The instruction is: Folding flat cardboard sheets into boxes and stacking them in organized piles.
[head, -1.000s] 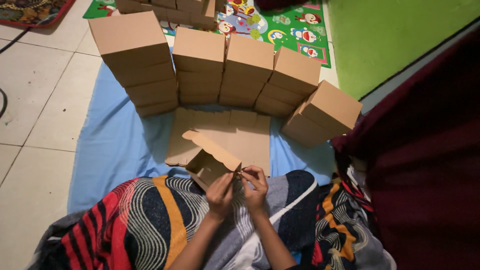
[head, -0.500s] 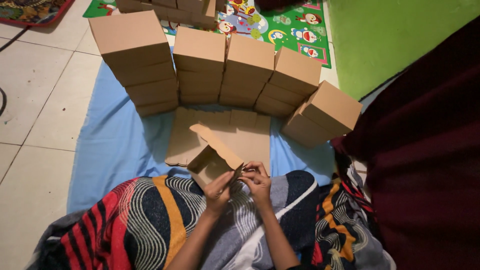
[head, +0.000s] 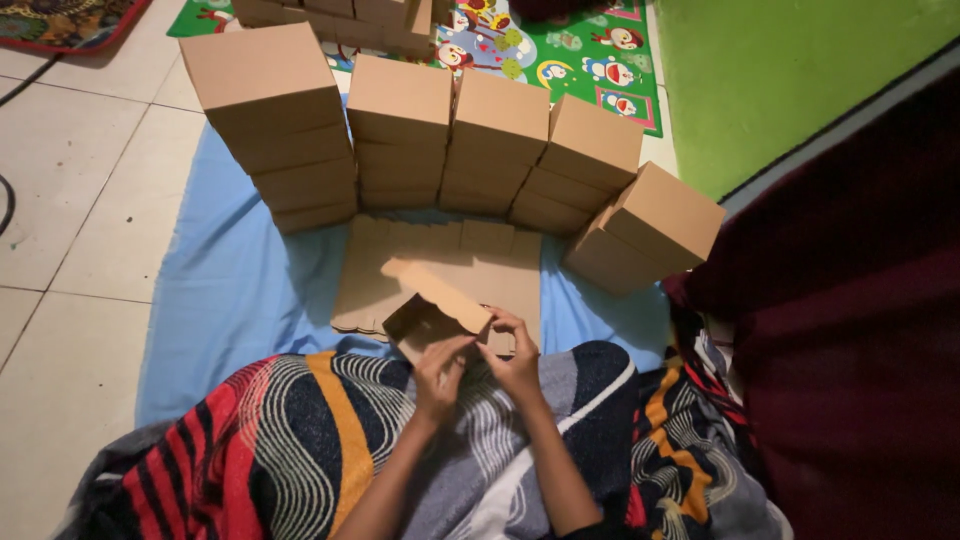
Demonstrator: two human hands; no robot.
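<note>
Tiled floor, pale, with a blue sheet (head: 230, 290) spread over it; a green patterned play mat (head: 580, 50) lies at the far edge and a green wall (head: 790, 70) rises at right. We note stacks of closed brown cardboard boxes (head: 400, 130) ranged in an arc across the sheet, the rightmost box (head: 650, 225) tilted and set a little apart from the others. In front of the arc lies a pile of flat cardboard blanks (head: 470, 265). We see a half-folded box (head: 435, 310) held just above the near edge of that pile, over the lap, which is covered by a striped cloth (head: 300, 440) in red, orange, black and grey. The left hand (head: 440, 375) pinches the box's near wall from below, fingers closed on the cardboard. The right hand (head: 515, 360) grips the same box at its right corner, fingertips pressed on the scalloped flap. Both hands touch each other at the thumbs. A dark red fabric (head: 850, 330) fills the right side.
</note>
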